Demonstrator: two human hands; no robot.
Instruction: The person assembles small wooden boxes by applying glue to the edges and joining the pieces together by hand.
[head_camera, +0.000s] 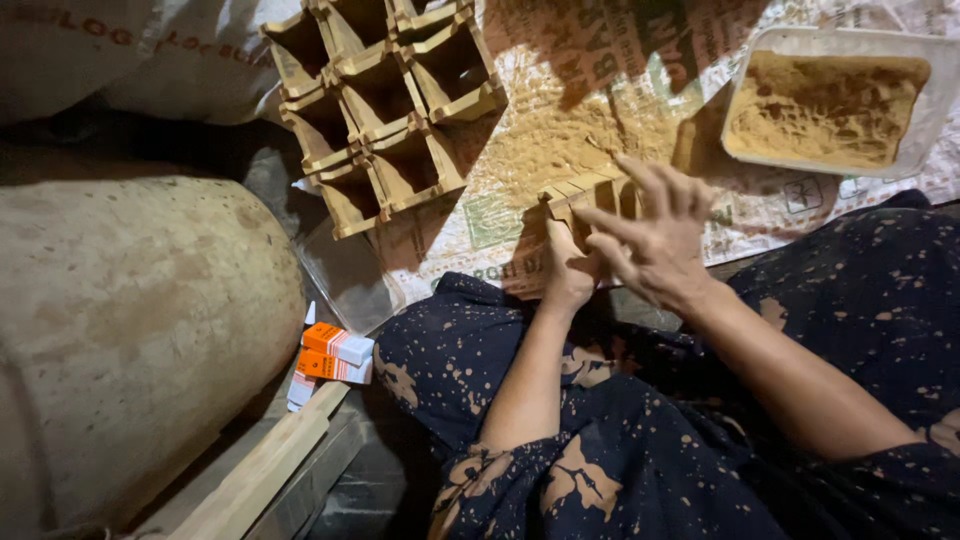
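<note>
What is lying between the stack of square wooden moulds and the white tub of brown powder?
In the head view, between the wooden moulds and the white tub lies a printed sack sheet with loose brown powder spread on it.

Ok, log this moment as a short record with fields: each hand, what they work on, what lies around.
left hand: left hand holds the wooden mould from below, fingers curled round its near edge
right hand: right hand rests on top of the mould, fingers spread
surface: printed sack sheet dusted with brown powder
tray: white tray of brown powder, upper right
stack: empty wooden moulds, upper left
beside knee: orange boxes, wooden plank
left side: large round sack
</note>
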